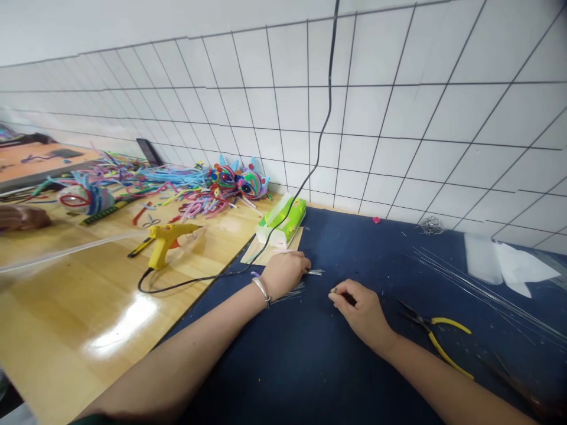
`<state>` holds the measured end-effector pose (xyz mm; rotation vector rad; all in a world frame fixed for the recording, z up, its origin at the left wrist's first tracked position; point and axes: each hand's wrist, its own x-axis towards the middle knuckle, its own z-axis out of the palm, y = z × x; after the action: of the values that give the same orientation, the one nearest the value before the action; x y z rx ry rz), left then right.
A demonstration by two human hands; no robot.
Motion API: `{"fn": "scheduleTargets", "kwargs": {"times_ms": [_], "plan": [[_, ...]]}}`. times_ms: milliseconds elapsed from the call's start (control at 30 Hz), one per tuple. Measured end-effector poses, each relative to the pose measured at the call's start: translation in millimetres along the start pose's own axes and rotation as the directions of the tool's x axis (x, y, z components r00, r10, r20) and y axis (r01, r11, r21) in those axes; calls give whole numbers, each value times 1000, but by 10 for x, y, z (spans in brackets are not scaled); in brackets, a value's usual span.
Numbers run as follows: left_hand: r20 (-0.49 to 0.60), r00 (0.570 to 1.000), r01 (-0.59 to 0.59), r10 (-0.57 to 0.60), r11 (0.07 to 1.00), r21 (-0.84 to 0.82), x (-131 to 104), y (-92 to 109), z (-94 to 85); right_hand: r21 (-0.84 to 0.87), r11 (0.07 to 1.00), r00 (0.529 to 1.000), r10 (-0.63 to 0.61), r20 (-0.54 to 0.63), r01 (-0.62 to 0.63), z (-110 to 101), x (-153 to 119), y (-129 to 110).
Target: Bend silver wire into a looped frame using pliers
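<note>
On the blue mat (274,378), left hand (283,273) grips thin wires (290,292) while right hand (361,310) pinches one end; pliers (436,336) at 3 o'clock; loose strands may slip or prick.

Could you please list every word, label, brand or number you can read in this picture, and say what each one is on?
No text can be read in this picture.
Green tissue pack: it carries printed marks and a small picture, too small and blurred to read.
Yellow glue gun: no legible label.
Yellow-handled pliers: no marking shows.
Left hand and right hand: the thin wires they touch bear no writing.
</note>
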<state>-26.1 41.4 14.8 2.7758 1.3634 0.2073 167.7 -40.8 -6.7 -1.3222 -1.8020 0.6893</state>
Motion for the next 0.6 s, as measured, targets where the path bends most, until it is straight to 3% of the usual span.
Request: {"fn": "scheduleTargets", "kwargs": {"times_ms": [600], "plan": [[37,994,-110,107,991,75,53,31,10,-21,999,999,-45,13,45,2,13,12]]}}
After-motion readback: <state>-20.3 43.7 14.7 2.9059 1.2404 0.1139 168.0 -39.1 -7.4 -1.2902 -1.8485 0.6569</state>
